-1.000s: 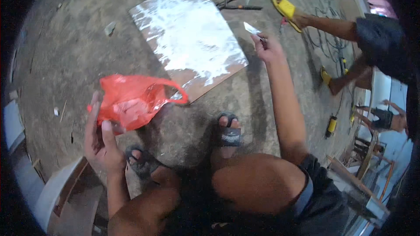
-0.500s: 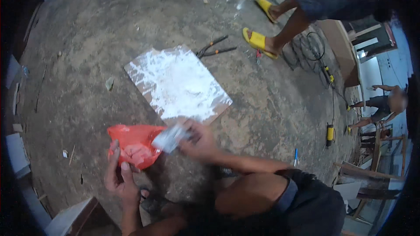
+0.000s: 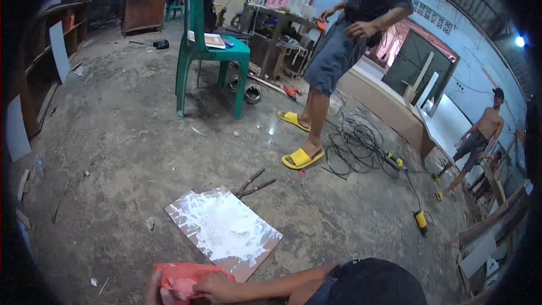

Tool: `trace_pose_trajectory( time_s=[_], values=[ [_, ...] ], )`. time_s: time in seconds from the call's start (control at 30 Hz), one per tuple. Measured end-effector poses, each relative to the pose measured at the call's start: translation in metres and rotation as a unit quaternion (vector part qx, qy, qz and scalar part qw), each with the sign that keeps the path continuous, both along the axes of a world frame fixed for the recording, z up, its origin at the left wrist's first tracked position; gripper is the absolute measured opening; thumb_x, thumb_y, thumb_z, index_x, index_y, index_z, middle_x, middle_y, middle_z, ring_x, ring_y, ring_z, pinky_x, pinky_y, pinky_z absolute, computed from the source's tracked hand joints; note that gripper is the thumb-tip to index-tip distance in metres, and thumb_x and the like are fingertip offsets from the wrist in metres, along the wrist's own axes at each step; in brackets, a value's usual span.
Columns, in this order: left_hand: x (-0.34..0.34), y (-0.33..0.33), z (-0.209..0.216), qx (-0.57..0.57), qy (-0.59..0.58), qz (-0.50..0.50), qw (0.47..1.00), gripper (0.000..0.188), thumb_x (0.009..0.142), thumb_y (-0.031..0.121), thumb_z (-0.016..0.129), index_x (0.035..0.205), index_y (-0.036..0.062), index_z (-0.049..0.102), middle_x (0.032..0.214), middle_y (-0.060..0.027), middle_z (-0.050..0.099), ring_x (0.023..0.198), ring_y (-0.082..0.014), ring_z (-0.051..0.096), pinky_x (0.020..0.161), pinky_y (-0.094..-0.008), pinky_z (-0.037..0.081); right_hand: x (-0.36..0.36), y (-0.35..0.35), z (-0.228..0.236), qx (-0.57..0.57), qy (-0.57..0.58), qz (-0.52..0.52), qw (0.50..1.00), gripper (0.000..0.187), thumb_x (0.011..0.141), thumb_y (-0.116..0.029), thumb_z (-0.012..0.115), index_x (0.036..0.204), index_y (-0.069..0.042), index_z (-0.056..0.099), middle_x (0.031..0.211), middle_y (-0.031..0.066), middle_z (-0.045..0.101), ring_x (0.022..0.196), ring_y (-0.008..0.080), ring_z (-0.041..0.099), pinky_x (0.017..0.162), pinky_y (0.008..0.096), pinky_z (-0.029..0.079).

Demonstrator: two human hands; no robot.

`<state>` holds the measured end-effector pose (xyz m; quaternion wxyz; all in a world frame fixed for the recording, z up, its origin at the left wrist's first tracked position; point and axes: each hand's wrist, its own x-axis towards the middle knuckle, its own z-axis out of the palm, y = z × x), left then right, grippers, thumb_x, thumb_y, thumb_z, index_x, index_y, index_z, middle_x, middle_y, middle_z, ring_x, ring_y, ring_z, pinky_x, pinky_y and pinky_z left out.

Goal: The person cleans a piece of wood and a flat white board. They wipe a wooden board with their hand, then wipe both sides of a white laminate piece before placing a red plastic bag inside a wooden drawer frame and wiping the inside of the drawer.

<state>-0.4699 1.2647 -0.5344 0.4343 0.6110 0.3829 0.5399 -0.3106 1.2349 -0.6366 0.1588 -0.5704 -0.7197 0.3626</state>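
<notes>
A red plastic bag [image 3: 183,277] is at the bottom of the view, close in front of me. My left hand [image 3: 153,288], cut off by the lower edge, grips the bag's left side. Reaching in from the right, my right hand [image 3: 217,288] is curled at the bag's opening; whatever its fingertips hold is hidden by the red plastic. Just beyond lies a brown board [image 3: 246,270] on the floor, largely covered with white powder [image 3: 228,226]. Pincers with dark handles [image 3: 254,184] rest at the board's far corner.
A person in yellow sandals [image 3: 303,158] stands ahead, beside tangled black cable [image 3: 361,144] and a yellow-black power tool [image 3: 420,222]. A green plastic chair [image 3: 195,51] holds papers. Another person [image 3: 485,124] is at the far right, near wooden frames. Wooden shelving [image 3: 36,59] lines the left.
The view has tilted up, bringing the chair and room into sight. My right hand has moved left to the red bag; the whitish clear packet it held no longer shows.
</notes>
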Motion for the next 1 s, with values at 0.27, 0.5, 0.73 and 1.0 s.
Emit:
trace_pose_trajectory(
  time_s=[0.27, 0.5, 0.73, 1.0],
  values=[
    [-0.021, 0.001, -0.026, 0.027, -0.026, 0.041, 0.998, 0.038, 0.087, 0.011, 0.058, 0.121, -0.0055, 0.054, 0.116, -0.0208, 0.061, 0.108, -0.0293, 0.059, 0.094, -0.0390, 0.045, 0.009, -0.003, 0.000, 0.190, 0.130, -0.086, 0.969, 0.017, 0.082, -0.012, 0.063, 0.096, -0.003, 0.064, 0.090, 0.0155, 0.064, 0.086, 0.0323, 0.062, 0.076, 0.0381, 0.049],
    [-0.014, 0.005, -0.007, 0.112, 0.153, 0.009, 0.982, 0.039, 0.075, 0.005, 0.067, 0.113, -0.0007, 0.061, 0.106, -0.0177, 0.067, 0.089, -0.0305, 0.066, 0.079, -0.0369, 0.051, 0.004, -0.006, 0.015, 0.191, 0.213, -0.162, 0.944, 0.018, 0.085, -0.016, 0.064, 0.100, -0.006, 0.066, 0.099, 0.0081, 0.065, 0.094, 0.0242, 0.060, 0.093, 0.0390, 0.037],
    [-0.002, 0.008, -0.021, 0.165, 0.196, 0.003, 0.967, 0.042, 0.074, -0.001, 0.068, 0.115, 0.0008, 0.060, 0.108, -0.0181, 0.066, 0.093, -0.0311, 0.064, 0.083, -0.0387, 0.049, 0.010, -0.001, 0.049, 0.267, 0.284, -0.095, 0.916, 0.016, 0.081, -0.012, 0.070, 0.095, -0.007, 0.066, 0.088, 0.0026, 0.066, 0.087, 0.0181, 0.062, 0.108, 0.0512, 0.023],
    [-0.009, 0.004, -0.026, -0.013, 0.122, 0.045, 0.991, 0.032, 0.083, -0.001, 0.066, 0.114, -0.0013, 0.059, 0.108, -0.0122, 0.062, 0.101, -0.0189, 0.059, 0.087, -0.0320, 0.047, 0.032, 0.018, 0.061, 0.283, 0.069, -0.114, 0.950, 0.050, 0.079, -0.033, 0.072, 0.119, -0.006, 0.059, 0.122, 0.0186, 0.052, 0.116, 0.0354, 0.047, 0.105, 0.0487, 0.030]
  ],
)
